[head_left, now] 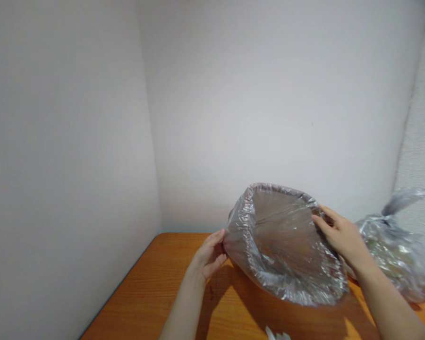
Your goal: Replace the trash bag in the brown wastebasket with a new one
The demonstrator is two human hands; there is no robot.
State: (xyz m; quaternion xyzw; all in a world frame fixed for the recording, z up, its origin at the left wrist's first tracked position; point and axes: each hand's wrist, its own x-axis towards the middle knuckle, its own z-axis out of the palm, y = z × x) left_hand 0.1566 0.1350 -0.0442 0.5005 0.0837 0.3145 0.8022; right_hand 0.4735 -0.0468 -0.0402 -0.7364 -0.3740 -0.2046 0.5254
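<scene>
A round bin or bucket lined with a clear grey plastic bag (283,245) is tipped on its side, its mouth facing me, above the orange wooden table (156,293). My left hand (208,257) presses against its left outer wall with fingers curled on the plastic. My right hand (342,233) grips the right rim, fingers over the bag's folded edge. The inside of the liner looks empty.
A tied-off clear plastic bag (396,250) with pale contents sits at the right, behind my right forearm. White walls close in on the left, back and right. A small white scrap (276,335) lies at the table's near edge.
</scene>
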